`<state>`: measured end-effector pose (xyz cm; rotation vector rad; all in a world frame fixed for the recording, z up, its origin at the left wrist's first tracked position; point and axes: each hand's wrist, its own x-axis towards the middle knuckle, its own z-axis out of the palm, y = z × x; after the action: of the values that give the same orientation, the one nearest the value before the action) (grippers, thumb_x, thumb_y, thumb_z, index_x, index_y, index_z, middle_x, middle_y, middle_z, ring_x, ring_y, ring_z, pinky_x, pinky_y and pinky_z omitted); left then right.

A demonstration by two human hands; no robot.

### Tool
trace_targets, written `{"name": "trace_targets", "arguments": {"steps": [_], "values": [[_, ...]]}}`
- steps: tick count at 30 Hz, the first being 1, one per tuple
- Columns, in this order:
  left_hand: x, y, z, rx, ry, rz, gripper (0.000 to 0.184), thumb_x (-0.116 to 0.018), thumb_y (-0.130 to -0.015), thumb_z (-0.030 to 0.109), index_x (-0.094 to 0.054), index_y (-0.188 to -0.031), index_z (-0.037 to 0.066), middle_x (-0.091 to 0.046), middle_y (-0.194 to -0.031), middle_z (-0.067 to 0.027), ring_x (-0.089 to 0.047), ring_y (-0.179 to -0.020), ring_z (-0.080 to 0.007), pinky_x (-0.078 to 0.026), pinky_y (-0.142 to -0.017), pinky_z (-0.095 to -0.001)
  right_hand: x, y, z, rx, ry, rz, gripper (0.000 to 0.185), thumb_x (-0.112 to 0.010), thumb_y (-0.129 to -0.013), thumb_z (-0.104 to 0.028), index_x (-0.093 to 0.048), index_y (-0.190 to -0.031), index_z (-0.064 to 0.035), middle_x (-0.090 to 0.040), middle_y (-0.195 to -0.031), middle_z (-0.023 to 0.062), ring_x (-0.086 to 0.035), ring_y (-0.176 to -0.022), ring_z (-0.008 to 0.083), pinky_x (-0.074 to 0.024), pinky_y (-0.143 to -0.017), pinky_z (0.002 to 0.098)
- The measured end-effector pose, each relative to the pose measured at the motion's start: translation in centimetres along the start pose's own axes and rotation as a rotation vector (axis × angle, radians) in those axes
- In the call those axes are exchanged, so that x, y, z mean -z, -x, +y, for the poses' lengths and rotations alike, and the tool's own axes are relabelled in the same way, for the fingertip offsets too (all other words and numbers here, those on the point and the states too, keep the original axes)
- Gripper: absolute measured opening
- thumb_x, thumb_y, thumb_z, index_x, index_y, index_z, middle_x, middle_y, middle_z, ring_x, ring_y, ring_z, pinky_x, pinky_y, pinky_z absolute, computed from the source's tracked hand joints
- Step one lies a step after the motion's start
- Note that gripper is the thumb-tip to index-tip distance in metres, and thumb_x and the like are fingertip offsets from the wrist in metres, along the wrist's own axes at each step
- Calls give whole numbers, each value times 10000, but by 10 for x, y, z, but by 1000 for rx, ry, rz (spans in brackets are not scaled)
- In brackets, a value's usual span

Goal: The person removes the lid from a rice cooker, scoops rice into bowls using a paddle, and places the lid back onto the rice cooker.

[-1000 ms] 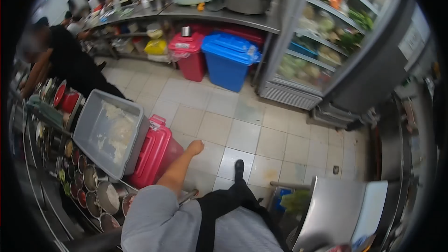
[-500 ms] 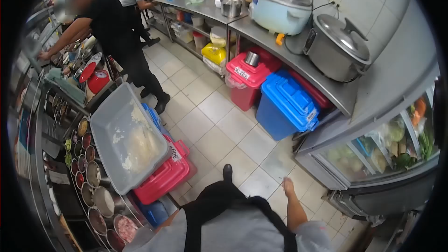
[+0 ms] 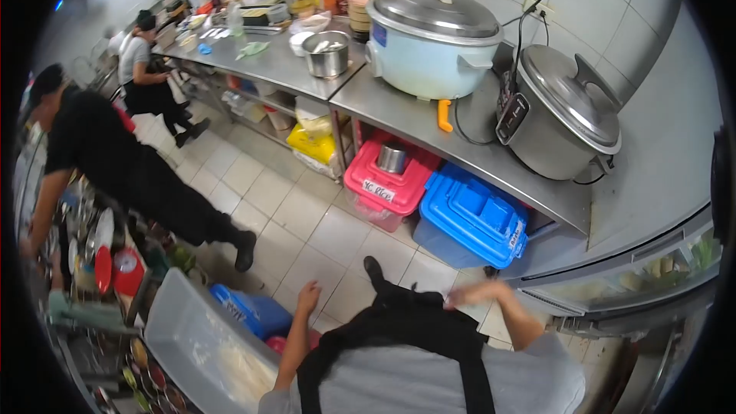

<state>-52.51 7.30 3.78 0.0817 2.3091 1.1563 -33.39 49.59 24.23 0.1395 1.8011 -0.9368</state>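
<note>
My left hand point(image 3: 309, 296) hangs low in front of my body, above the floor near the grey tub. Its fingers are slightly apart and nothing shows in them. At my right side, my right hand point(image 3: 469, 294) is raised in front of my black apron point(image 3: 391, 326), its fingers smeared by motion. Pale residue lies in the grey tub point(image 3: 180, 330) at lower left. Ahead stand a red bin point(image 3: 395, 192) with a metal cup point(image 3: 392, 158) on its lid and a blue bin point(image 3: 471, 222).
A steel counter point(image 3: 475, 165) carries a light blue cooker point(image 3: 433, 54) and a grey cooker point(image 3: 563, 115). A person in black point(image 3: 115, 161) stands at left, another person point(image 3: 142, 69) farther back. A glass-door fridge point(image 3: 652, 276) is at right.
The view has moved closer to the counter and cookers. The tub has shifted down and left in view. My left hand has come into sight, and my right hand has risen towards my apron.
</note>
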Motion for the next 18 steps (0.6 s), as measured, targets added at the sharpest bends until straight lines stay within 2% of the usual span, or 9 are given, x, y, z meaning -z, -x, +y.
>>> {"name": "trace_targets", "arguments": {"steps": [1, 2, 3, 5, 7, 8, 11, 13, 18], "values": [[5, -25, -35, 64, 29, -44, 446, -540, -822, 288, -529, -1147, -18, -539, -1166, -200, -501, -1099, -329, -388, -932, -394, 56, 34, -47, 159, 55, 225, 614, -546, -820, -511, -504, -1218, -45, -523, -1212, 177, -491, -1130, 259, -362, -962, 344], [11, -43, -77, -149, -567, -60, 390, -519, -842, 260, -546, -1129, -3, -558, -1135, -191, -554, -1012, -322, -434, -878, -372, 94, 23, -46, 319, -11, 681, 546, -619, -800, -415, -536, -1166, -18, -548, -1178, 164, -515, -1094, 255, -379, -944, 344], [14, -34, -65, -247, -720, 53, 343, -518, -853, 189, -543, -1127, -16, -566, -1109, -189, -561, -1006, -283, -440, -869, -344, 145, 32, -82, 417, -59, 973, 500, -622, -811, -365, -535, -1171, -29, -550, -1179, 150, -522, -1084, 257, -385, -938, 349], [53, -12, -121, 305, -346, -101, 344, -524, -851, 187, -541, -1128, -16, -566, -1107, -189, -556, -1013, -281, -437, -874, -345, 222, 43, -133, 475, 60, 1512, 439, -650, -793, -288, -550, -1124, -18, -579, -1048, 161, -554, -1002, 283, -420, -871, 359], [82, -13, -112, 527, -204, -80, 345, -530, -850, 184, -539, -1129, -17, -567, -1105, -190, -552, -1021, -279, -433, -879, -345, 283, 58, -177, 600, 212, 1604, 401, -668, -776, -268, -572, -1086, -33, -579, -953, 143, -569, -919, 268, -445, -784, 343], [93, -21, -104, 565, -161, -60, 345, -533, -849, 183, -538, -1130, -17, -567, -1103, -190, -550, -1025, -278, -432, -881, -346, 307, 65, -200, 668, 65, 1510, 344, -672, -777, -221, -597, -1071, -59, -583, -969, 85, -537, -866, 164, -436, -712, 271], [116, -68, -72, 572, -56, -4, 348, -542, -846, 179, -536, -1132, -18, -567, -1100, -190, -543, -1036, -275, -426, -888, -347, 398, 94, -250, 713, 243, 1553, 324, -682, -763, -241, -630, -1040, -81, -619, -952, 55, -545, -777, 137, -445, -633, 265], [125, -117, -47, 497, -4, 22, 350, -549, -844, 177, -534, -1133, -19, -568, -1098, -190, -538, -1043, -273, -423, -893, -347, 467, 114, -274, 521, 260, 1640, 402, -686, -739, -317, -629, -1043, -60, -629, -943, 124, -564, -729, 198, -474, -689, 316], [148, -254, 61, 142, 69, 38, 355, -564, -840, 171, -530, -1136, -21, -568, -1093, -191, -527, -1062, -269, -414, -904, -349, 628, 105, -254, -17, 502, 1808, 488, -662, -735, -341, -595, -1058, 18, -620, -965, 215, -584, -950, 352, -461, -813, 403]]}}
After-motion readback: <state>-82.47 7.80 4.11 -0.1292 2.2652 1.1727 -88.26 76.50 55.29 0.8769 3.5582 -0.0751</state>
